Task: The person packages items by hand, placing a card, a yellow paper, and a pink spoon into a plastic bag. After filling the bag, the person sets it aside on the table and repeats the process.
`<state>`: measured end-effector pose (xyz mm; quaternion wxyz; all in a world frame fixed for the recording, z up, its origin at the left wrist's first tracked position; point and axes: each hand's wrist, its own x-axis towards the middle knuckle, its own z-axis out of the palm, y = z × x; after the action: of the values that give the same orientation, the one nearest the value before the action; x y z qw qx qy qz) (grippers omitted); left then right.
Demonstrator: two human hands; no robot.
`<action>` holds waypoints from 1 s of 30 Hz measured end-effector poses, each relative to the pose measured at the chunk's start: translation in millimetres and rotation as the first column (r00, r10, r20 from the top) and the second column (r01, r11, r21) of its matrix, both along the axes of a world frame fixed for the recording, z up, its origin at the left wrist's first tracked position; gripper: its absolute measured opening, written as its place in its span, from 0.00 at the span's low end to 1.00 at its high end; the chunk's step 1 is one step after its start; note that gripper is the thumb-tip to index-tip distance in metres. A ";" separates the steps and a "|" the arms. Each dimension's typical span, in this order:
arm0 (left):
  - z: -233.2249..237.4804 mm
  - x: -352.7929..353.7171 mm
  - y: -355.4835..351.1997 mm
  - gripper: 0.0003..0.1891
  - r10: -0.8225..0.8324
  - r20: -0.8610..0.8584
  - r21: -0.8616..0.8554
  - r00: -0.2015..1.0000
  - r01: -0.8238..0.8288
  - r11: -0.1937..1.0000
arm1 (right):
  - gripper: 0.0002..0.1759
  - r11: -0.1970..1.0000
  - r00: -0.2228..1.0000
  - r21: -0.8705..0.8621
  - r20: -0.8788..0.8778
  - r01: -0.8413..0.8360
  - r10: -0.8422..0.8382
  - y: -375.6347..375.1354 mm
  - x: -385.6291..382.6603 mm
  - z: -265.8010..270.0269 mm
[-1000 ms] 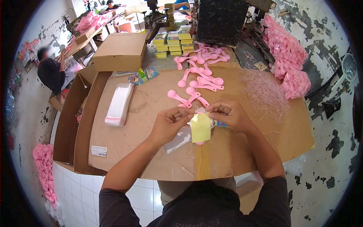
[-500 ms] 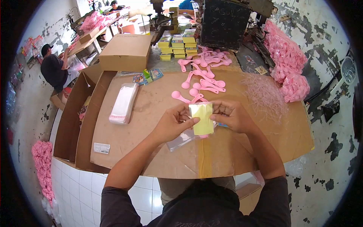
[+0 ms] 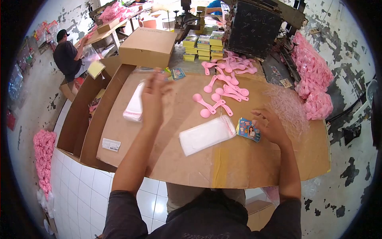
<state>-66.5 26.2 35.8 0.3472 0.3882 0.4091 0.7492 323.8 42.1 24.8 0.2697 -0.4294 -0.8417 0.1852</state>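
My left hand (image 3: pixel 153 97) is raised over the cardboard-covered table, partly blurred, its fingers apart and empty. Beyond it, a yellow packet (image 3: pixel 96 69) hangs in the air above the open carton. My right hand (image 3: pixel 269 124) has its fingers spread at a small stack of printed cards (image 3: pixel 249 130). Left of the cards lies a stack of clear bags (image 3: pixel 207 135). Another stack of clear bags (image 3: pixel 135 104) is partly behind my left hand. Several pink spoons (image 3: pixel 221 95) lie farther back.
An open carton (image 3: pixel 89 137) runs along the left edge. A closed box (image 3: pixel 147 47), stacks of yellow-edged cards (image 3: pixel 203 47) and a black machine housing (image 3: pixel 254 30) stand at the back. Shredded strands (image 3: pixel 288 107) and bagged pink spoons (image 3: pixel 314 67) are on the right. Another person sits at far left.
The yellow packet has left both hands and is now in the air at the left. My left hand has moved up and left, my right hand rightward to the cards. The view has shifted.
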 end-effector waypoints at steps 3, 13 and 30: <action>-41.4 33.6 -4.7 0.24 -0.276 -0.580 -0.142 0.767 0.238 0.961 | 0.18 0.996 0.993 0.075 0.110 -0.043 0.035 0.3 9.0 -7.0; -63.2 75.2 -25.5 0.19 -0.124 -0.947 -0.079 0.297 0.158 0.984 | 0.17 0.977 0.997 -0.212 -0.074 -0.004 -0.012 5.4 20.4 -21.5; -48.6 69.5 -25.4 0.08 -0.364 -0.760 -0.298 0.539 0.208 0.931 | 0.10 0.987 0.967 -0.155 -0.244 0.038 -0.075 1.9 12.5 -21.4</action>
<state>3.0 0.8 -12.8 0.2746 0.7142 0.5148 0.3866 336.3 44.0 3.4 0.3454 -0.4457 -0.7724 0.2923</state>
